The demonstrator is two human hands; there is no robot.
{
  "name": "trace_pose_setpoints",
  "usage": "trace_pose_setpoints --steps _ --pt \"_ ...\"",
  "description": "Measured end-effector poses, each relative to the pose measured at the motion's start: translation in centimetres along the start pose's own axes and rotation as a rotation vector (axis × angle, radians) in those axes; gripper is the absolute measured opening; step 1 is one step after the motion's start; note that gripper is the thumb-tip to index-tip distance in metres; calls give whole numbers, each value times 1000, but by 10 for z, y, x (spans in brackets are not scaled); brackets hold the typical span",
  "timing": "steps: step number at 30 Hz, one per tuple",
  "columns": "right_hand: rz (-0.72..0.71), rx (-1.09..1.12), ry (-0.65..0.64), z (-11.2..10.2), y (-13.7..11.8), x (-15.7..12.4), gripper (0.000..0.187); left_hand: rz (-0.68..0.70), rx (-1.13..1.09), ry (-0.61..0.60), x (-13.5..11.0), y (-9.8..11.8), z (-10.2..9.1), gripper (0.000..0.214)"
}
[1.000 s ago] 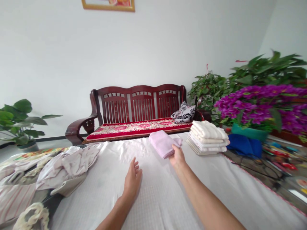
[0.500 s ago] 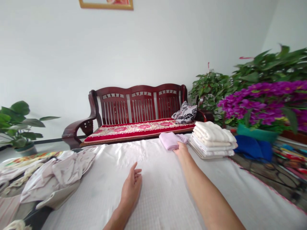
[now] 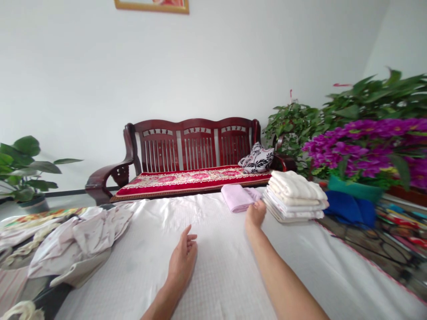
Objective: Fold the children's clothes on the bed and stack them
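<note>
A lilac garment (image 3: 236, 198), folded into a small flat bundle, lies at the far side of the white sheet (image 3: 213, 266), with a looser part sticking out to its right. My right hand (image 3: 256, 213) is at the near edge of that looser part, its fingers curled closed on the cloth; the fingertips are partly hidden. Just right of it stands a neat stack of folded white and cream clothes (image 3: 295, 195). My left hand (image 3: 183, 255) rests above the sheet nearer to me, empty, with thumb and fingers apart.
A heap of unfolded clothes (image 3: 76, 240) lies at the left. Behind the sheet is a wooden bench (image 3: 196, 144) with a red cover and a patterned cushion (image 3: 256, 159). Purple flowers (image 3: 363, 144) and a blue cloth (image 3: 350, 209) are at the right, a potted plant (image 3: 28, 171) at the left.
My right hand has shifted slightly right, from the folded lilac bundle's corner to its looser part. The left hand and the stack stay in place.
</note>
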State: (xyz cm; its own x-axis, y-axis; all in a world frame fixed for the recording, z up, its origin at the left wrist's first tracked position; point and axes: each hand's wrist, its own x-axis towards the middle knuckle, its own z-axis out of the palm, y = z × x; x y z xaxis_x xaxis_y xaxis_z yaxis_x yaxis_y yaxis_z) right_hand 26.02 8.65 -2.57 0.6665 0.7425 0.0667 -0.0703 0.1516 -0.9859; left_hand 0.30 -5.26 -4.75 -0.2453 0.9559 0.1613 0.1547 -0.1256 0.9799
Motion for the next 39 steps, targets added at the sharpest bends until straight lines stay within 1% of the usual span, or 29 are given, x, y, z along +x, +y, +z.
trace_pose_setpoints --steps 1,2,4,5,6,7,9,13,18,21,23,25,28,31,34,37,39 --pt "-68 -94 -13 0 -2 -6 61 -3 -1 2 0 1 0 48" --pt "-155 -219 -52 0 -3 -10 62 -6 1 1 0 1 0 47" --pt "-351 -573 -200 1 -1 -15 60 -6 5 -10 0 -1 0 44" --pt "-427 -741 -280 2 2 -15 57 -1 8 -17 1 -3 0 44" --pt "-473 -871 -345 2 6 -14 55 5 11 -25 1 -6 0 44" --pt "-486 -953 -389 2 11 -13 53 13 17 -33 2 -8 -1 44" --pt "-479 -1068 -431 1 20 -9 53 27 29 -42 3 -12 -1 44" --pt "-480 -1264 -440 0 26 -8 59 29 30 -42 3 -12 -1 40" --pt "-424 -1313 -411 -4 19 -23 69 15 10 -41 1 -3 -2 35" --pt "-380 -1293 -410 -12 17 -37 72 -3 -50 -45 2 -3 -2 34" --pt "-336 -1240 -425 -18 17 -48 74 -5 -76 -62 3 -4 -1 32" --pt "-278 -1158 -446 -25 16 -58 75 32 -26 -98 3 -5 -1 30" --pt "-216 -1087 -487 -35 15 -71 73 132 123 -188 -1 -3 -4 31" --pt "-241 -1133 -525 -43 14 -81 70 236 220 -321 -14 3 -16 34" --pt "-284 -1152 -518 -48 12 -88 66 348 330 -437 -34 4 -36 39" --pt "-316 -1151 -500 -50 10 -93 64 429 495 -474 -50 2 -55 42" --pt "-360 -1215 -506 -52 8 -95 62 456 620 -484 -55 1 -62 44"
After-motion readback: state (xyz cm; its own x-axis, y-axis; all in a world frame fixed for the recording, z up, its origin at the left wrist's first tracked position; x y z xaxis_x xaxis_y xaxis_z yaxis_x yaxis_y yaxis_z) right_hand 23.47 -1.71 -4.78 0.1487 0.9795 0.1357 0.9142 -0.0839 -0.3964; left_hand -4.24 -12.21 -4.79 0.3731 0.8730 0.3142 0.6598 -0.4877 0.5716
